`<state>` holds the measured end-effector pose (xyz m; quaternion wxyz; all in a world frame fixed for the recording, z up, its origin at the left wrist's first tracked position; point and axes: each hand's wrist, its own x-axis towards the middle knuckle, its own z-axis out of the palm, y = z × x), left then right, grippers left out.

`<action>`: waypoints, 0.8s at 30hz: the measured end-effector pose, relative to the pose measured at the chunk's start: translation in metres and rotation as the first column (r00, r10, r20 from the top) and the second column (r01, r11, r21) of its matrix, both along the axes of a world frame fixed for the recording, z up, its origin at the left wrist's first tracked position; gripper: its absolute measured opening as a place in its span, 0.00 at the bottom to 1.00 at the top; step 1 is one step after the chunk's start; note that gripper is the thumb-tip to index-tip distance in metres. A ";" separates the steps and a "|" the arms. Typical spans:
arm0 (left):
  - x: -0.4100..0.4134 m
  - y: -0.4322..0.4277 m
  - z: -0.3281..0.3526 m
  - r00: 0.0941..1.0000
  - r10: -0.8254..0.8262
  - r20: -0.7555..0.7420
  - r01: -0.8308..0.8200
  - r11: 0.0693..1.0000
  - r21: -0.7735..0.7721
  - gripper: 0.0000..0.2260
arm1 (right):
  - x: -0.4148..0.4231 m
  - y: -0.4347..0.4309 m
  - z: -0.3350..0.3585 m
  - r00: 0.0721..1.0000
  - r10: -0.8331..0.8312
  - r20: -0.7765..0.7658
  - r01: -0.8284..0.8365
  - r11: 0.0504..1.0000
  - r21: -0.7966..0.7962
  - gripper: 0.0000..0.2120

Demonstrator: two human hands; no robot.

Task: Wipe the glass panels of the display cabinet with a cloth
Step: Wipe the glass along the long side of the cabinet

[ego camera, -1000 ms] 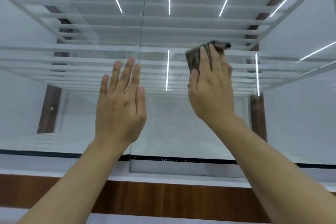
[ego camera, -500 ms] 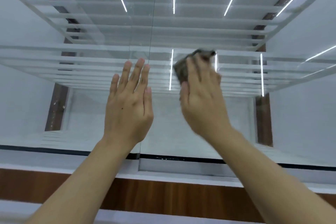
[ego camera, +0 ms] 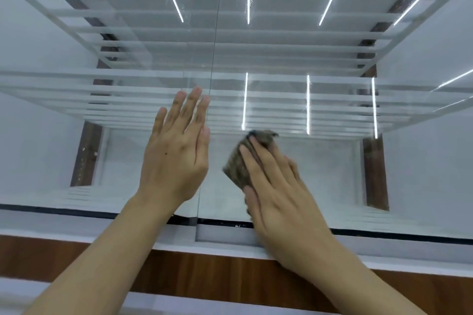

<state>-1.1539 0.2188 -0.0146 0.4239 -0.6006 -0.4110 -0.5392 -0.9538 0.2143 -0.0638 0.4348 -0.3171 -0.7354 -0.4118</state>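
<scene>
Two glass panels of the display cabinet fill the view, the left glass panel [ego camera: 107,156] and the right glass panel [ego camera: 330,169], meeting at a vertical edge near the middle. My left hand [ego camera: 176,153] lies flat on the left panel beside that edge, fingers together and pointing up, holding nothing. My right hand [ego camera: 279,186] presses a brown-grey cloth [ego camera: 239,163] against the lower part of the right panel. The cloth shows above and left of my fingers; the rest is under my palm.
Behind the glass are white shelves [ego camera: 256,79] and bright strip lights [ego camera: 245,100]. A black sliding track [ego camera: 384,234] runs along the bottom of the panels, above a white ledge [ego camera: 76,227] and a wooden band [ego camera: 204,271].
My right hand has swept the cloth down and to the left across the right panel, from the shelf level to just above the track. My left hand has stayed flat on the glass.
</scene>
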 end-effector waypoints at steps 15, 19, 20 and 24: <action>-0.010 0.003 -0.005 0.998 -0.024 0.056 0.022 0.999 0.034 0.25 | -0.033 0.015 0.065 0.994 0.004 0.111 -0.017 0.993 0.119 0.26; -0.010 0.003 -0.005 0.998 -0.015 0.054 0.014 1.000 0.024 0.25 | -0.047 0.015 0.100 1.000 0.021 -0.003 -0.020 0.991 0.134 0.26; -0.010 0.003 -0.005 0.998 -0.017 0.054 0.016 1.000 0.026 0.25 | -0.049 0.015 0.095 1.000 0.015 0.016 -0.017 0.990 0.138 0.25; -0.010 0.002 -0.005 0.998 -0.029 0.049 0.027 0.999 0.037 0.25 | -0.028 0.015 0.040 0.970 0.019 0.244 -0.055 0.988 0.141 0.25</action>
